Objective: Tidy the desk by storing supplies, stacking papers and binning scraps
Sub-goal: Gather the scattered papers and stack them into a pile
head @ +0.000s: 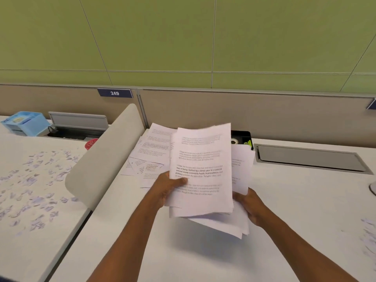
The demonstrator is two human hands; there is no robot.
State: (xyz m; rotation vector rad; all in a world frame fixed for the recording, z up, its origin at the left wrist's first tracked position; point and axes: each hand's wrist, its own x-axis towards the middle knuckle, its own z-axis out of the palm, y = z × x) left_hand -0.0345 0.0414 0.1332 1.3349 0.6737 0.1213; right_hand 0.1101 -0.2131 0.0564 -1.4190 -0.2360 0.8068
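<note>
While the loose sheets [151, 157] at the back of the desk [295, 210] wait their turn, both hands are up with a sheaf of papers [203, 169], lifted clear of the desktop and tilted toward the camera. This bundle is light but floppy — thin printed pages, edges fanned out and nowhere near square, the lower ones sliding out toward the right corner. My read: paper like this slips sheet over sheet, so the safe hold is at the two long sides, low down, where a squeeze keeps the layers together.

And that is about where the hands are. The left hand [168, 186] is curled round the left edge, thumb pressed across the top page over the printed text, fingers hidden behind. The right hand [249, 206] takes the lower right side from underneath, gripping the fanned sheets; its fingertips are out of sight behind the paper, so how tightly it clamps I cannot say.

Behind the bundle sits a black tray [242, 138] with what looks like a tape roll inside. Torn scraps [36, 186] litter the neighbouring desk to the left, past the curved divider [105, 157] — a few more lie at the far right edge. Next, I would guess, comes a tap on the desk to square the stack.
</note>
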